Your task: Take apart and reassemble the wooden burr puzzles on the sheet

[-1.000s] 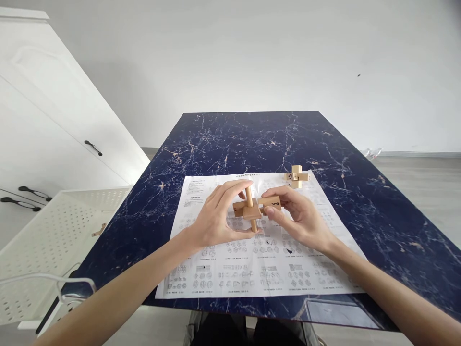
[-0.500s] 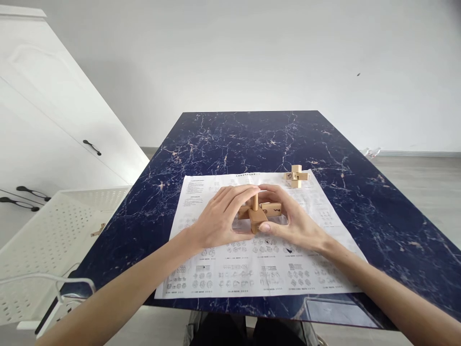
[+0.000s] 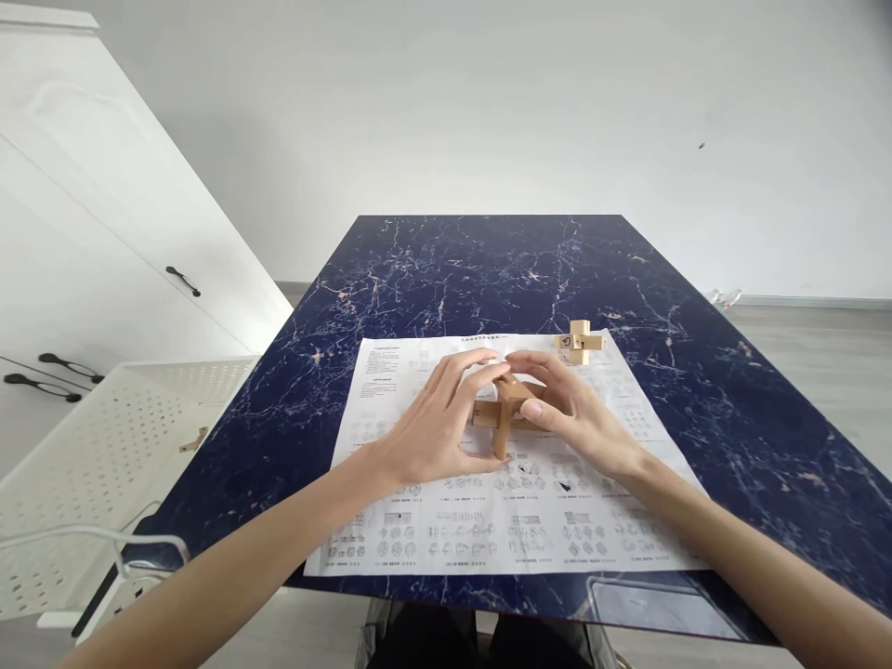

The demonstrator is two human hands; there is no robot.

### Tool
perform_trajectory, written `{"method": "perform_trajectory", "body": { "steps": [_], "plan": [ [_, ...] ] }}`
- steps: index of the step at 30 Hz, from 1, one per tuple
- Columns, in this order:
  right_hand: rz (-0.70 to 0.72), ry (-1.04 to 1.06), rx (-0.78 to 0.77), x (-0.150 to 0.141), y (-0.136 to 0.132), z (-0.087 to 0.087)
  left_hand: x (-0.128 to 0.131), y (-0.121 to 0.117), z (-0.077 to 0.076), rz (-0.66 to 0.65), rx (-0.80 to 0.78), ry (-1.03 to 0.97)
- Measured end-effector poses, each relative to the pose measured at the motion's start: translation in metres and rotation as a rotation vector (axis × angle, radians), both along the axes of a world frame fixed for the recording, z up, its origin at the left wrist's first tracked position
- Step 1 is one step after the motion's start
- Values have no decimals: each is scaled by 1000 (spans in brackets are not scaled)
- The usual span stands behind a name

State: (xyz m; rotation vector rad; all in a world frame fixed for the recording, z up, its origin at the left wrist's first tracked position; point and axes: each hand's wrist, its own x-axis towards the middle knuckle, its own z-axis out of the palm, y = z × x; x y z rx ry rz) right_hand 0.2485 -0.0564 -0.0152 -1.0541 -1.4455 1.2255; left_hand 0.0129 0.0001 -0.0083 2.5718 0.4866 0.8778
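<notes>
Both hands close around a wooden interlocking puzzle (image 3: 505, 418) above the printed sheet. My left hand (image 3: 432, 423) holds it from the left, with its thumb at the foot of an upright piece and its fingertips at the top. From the right, my right hand (image 3: 575, 418) presses its thumb to the near side and curls its fingers over the back. Some of the puzzle's pieces are hidden behind the right fingers. A second wooden cross-shaped puzzle (image 3: 580, 342) stands at the sheet's far right corner.
The sheet of printed diagrams (image 3: 390, 409) lies on a dark blue marbled table (image 3: 446, 279). A clear flat plastic piece (image 3: 662, 606) rests at the near right edge. Left of the table are a white perforated basket (image 3: 125, 446) and a white cabinet (image 3: 104, 214).
The puzzle has been turned between my hands: the round peg that stood upright no longer shows that way, and a piece now points down toward my left thumb.
</notes>
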Motion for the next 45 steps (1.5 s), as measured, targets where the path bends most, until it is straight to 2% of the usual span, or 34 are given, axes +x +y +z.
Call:
{"method": "perform_trajectory", "body": {
  "steps": [4,8,14,17,21,24,27,32,37,41,45],
  "plan": [
    [-37,29,-12,1,2,-2,-1,1,-4,80,10,-93],
    [-71,49,-27,1,2,-3,-2,2,-2,101,8,-37],
    [-107,83,-10,2,3,-4,-2,2,0,32,105,23],
    [-199,131,30,4,6,-5,-1,2,-1,-13,114,2],
    [-356,66,34,5,8,-3,-3,2,-1,-48,45,-35],
    [-398,-14,-8,5,9,-1,-4,1,0,-84,-54,-99],
    [-377,-124,4,3,8,-2,-4,0,3,-78,-166,-188],
    [-329,-449,254,-1,7,-10,-2,1,10,-20,-299,-295],
    [-216,-639,318,-5,5,-21,-2,2,11,43,-379,-326],
    [-157,-649,373,-4,6,-21,-1,3,9,94,-376,-315],
    [-147,-491,375,1,3,-7,-2,4,8,157,-355,-281]
  ]
}}
